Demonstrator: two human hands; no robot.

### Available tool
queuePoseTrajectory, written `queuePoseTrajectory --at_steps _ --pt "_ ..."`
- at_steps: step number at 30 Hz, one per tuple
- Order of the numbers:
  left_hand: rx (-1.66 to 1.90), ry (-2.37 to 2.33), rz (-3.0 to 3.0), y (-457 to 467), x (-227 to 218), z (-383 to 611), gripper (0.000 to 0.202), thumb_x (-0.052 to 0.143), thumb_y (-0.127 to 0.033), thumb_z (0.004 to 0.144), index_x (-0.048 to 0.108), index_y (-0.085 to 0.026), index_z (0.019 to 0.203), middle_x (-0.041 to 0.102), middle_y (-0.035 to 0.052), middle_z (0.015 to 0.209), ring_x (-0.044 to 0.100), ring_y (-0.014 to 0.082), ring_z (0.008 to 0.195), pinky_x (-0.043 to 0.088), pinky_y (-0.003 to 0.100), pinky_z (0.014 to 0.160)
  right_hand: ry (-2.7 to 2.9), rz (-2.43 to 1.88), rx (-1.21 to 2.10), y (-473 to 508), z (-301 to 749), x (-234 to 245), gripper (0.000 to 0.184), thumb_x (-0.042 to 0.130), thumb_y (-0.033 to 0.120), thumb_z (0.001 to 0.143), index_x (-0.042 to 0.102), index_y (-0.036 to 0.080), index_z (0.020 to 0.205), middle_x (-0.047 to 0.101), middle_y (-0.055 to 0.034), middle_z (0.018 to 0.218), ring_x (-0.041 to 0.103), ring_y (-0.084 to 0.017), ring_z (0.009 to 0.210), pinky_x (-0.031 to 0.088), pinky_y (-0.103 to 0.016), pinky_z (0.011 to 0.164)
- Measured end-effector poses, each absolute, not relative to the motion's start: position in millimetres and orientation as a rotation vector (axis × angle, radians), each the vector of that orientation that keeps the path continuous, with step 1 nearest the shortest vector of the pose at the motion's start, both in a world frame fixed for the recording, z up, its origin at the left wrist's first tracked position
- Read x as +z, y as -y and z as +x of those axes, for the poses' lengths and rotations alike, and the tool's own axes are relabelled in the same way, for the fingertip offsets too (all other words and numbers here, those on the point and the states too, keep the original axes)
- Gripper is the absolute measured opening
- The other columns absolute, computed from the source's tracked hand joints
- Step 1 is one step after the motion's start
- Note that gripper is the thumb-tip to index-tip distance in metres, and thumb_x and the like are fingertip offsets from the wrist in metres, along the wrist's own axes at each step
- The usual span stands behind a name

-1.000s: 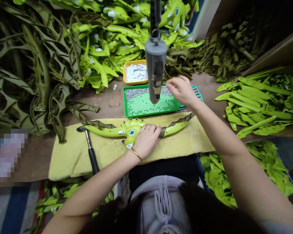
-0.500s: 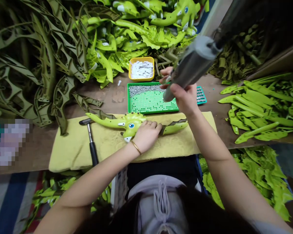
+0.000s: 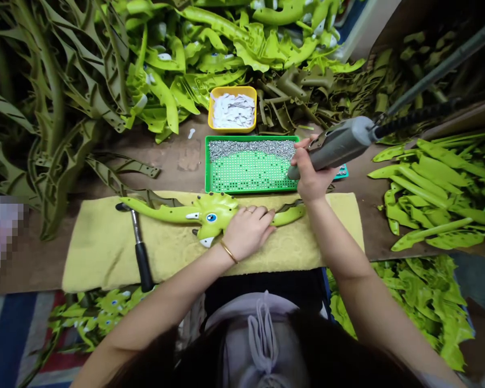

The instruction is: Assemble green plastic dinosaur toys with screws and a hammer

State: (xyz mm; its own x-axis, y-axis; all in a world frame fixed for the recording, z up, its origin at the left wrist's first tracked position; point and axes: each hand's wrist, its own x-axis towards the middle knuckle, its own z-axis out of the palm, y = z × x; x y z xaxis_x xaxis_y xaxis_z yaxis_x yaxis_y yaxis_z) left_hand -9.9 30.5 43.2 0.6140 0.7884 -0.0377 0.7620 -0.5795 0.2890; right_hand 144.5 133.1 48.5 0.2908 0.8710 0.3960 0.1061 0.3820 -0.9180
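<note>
A lime-green plastic dinosaur-head toy (image 3: 213,211) with a blue eye, white horn and long curved ends lies across a yellow folded towel (image 3: 101,242). My left hand (image 3: 247,233), a gold bangle at its wrist, is curled over the toy's right half and hides part of it. My right hand (image 3: 312,171) is wrapped round a grey electric screwdriver (image 3: 341,141), held at a slant over the right end of a green perforated tray (image 3: 207,167). The tool's nose points down-left; its bit does not show. Small silver screws (image 3: 250,148) lie along the tray's back.
A hammer (image 3: 142,258) lies on the towel's left. Behind the tray stands a yellow bin (image 3: 212,125) of small white pieces. Olive parts (image 3: 44,108) are heaped left, lime-green parts (image 3: 226,43) at the back and more green pieces (image 3: 436,183) right. A cable (image 3: 436,78) runs up from the screwdriver.
My right hand has lowered the screwdriver to the right, and the tool lies flatter. My left hand stays on the toy. The whole view has shifted slightly.
</note>
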Motion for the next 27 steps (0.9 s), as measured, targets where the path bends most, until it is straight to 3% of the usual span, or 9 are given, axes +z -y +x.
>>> queuePoseTrajectory --at_steps 3,11,15,20,27 --pt "0.14 -1.245 2.561 -32.0 42.0 -11.4 0.038 0.044 -0.038 0.095 0.056 -0.014 0.123 0.066 0.0111 0.106 0.06 0.0245 0.096 0.041 0.037 0.076 1.165 -1.106 0.672 -134.2 144.9 43.7 0.037 0.061 0.053 0.077 0.056 0.024 0.098 0.058 -0.0044 0.088 0.06 -0.017 0.071 0.054 -0.04 0.073" --pt "0.159 -1.237 2.522 -31.9 40.6 -11.2 0.039 0.044 -0.038 0.095 0.056 -0.013 0.122 0.066 0.011 0.108 0.059 0.025 0.098 0.044 0.038 0.081 1.115 -1.057 0.647 -134.3 139.9 39.9 0.03 0.065 0.05 0.074 0.057 0.024 0.085 0.06 0.0003 0.078 0.054 -0.01 0.056 0.052 -0.033 0.06" --pt "0.157 -1.289 2.527 -27.9 44.0 -7.3 0.039 0.045 -0.036 0.094 0.053 -0.016 0.127 0.064 0.0116 0.11 0.059 0.0249 0.099 0.045 0.038 0.083 1.104 -0.972 0.65 -131.2 139.8 49.7 0.028 0.068 0.045 0.074 0.056 0.024 0.089 0.062 0.0004 0.08 0.056 -0.01 0.056 0.052 -0.032 0.059" --pt "0.185 -1.3 2.549 -22.8 38.7 -1.6 0.037 0.043 -0.033 0.095 0.054 -0.022 0.129 0.061 0.0126 0.118 0.057 0.026 0.102 0.045 0.04 0.084 1.084 -0.991 0.538 -98.2 159.8 79.6 0.038 0.064 0.052 0.077 0.049 0.028 0.102 0.059 0.0008 0.086 0.053 -0.008 0.051 0.049 -0.028 0.051" --pt "0.22 -1.284 2.568 -23.5 30.8 -2.1 0.039 0.039 -0.035 0.096 0.056 -0.02 0.129 0.063 0.0109 0.117 0.057 0.026 0.101 0.045 0.038 0.084 1.055 -0.989 0.481 -42.1 182.7 67.8 0.032 0.063 0.051 0.078 0.047 0.03 0.096 0.054 0.004 0.079 0.05 -0.006 0.049 0.046 -0.025 0.049"
